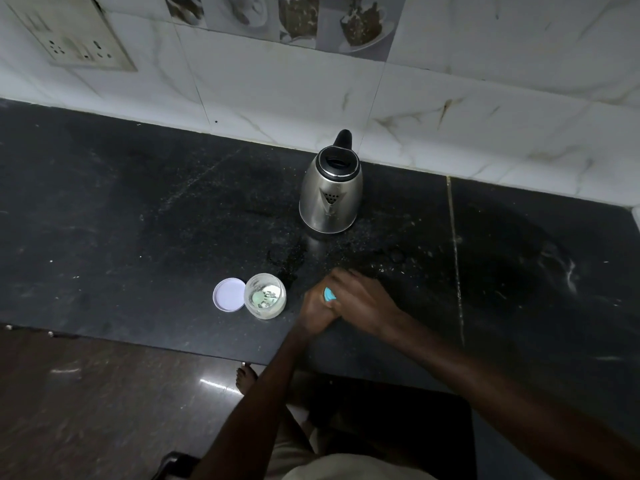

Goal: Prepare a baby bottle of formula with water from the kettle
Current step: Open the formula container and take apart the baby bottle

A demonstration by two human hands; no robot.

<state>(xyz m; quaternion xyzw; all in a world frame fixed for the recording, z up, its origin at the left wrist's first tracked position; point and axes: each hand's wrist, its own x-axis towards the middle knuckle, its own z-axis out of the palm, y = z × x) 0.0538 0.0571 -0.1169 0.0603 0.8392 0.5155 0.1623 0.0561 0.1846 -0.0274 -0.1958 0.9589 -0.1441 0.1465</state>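
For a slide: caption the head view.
Over the counter, left hand and right hand grip a turquoise item beside an open jar, near the kettle.

Silver-blk kettle (330, 199), lilac lid (228, 294), turquoise cap (329, 294), speckled blk counter (138, 220).

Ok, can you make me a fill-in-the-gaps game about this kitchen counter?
The round lid lies just ____ of the open jar.
The steel kettle has its handle toward the tiled ____.
The left hand and right hand grip a turquoise thing to the ____ of the jar.
Missing words: left, wall, right.
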